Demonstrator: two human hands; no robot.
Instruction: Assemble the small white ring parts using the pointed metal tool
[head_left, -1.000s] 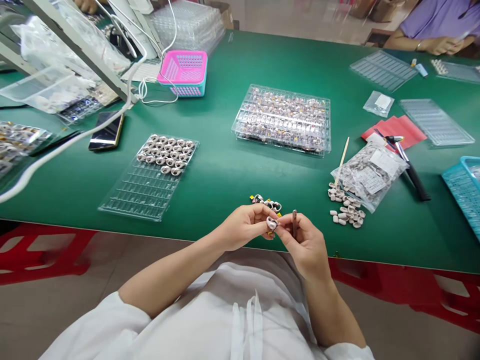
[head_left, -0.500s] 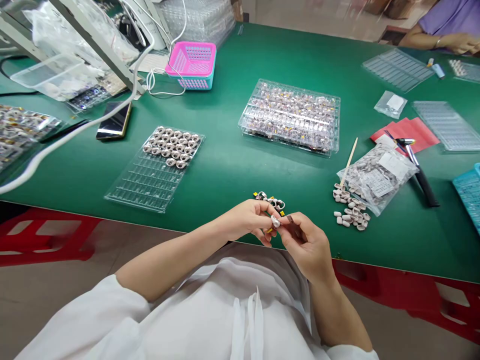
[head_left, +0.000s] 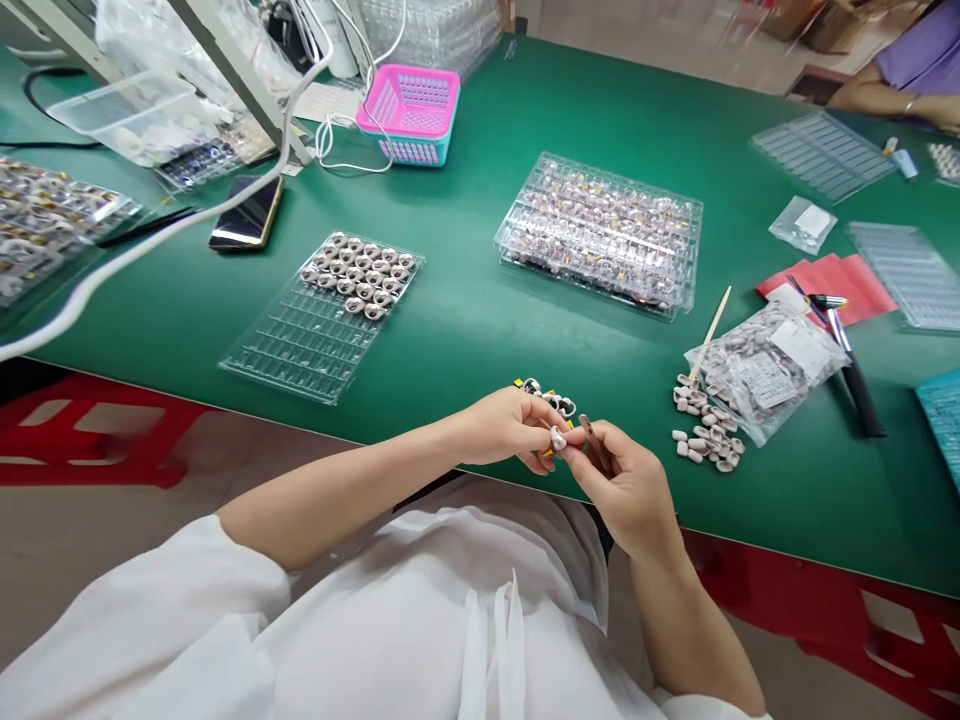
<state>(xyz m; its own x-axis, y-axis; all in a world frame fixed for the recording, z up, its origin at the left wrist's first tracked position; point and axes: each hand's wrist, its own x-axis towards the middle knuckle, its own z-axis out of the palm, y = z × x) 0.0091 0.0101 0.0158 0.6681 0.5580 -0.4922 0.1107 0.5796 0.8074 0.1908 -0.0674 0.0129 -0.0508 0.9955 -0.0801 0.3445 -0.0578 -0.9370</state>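
The small pale ring-shaped part [head_left: 558, 438] sits between both hands, above the near edge of the green surface [head_left: 450, 350]. The left hand [head_left: 531, 430] pinches it between thumb and forefinger, other fingers curled beneath; the right hand [head_left: 626, 485] has thumb and forefinger pressed together at its right side, with a slim dark tool, probably tweezers [head_left: 595, 445], tucked against the fingers. The part looks light and stiff, its smooth curved casing perhaps slippery; the yellow tab at its underside is likely thin and easily creased, so the casing's outer sides seem the safer hold. Just beyond lie similar parts with yellow tabs [head_left: 551, 397]; loose pale shells [head_left: 709, 430] are scattered to the right, near a filled plastic bag [head_left: 765, 365].
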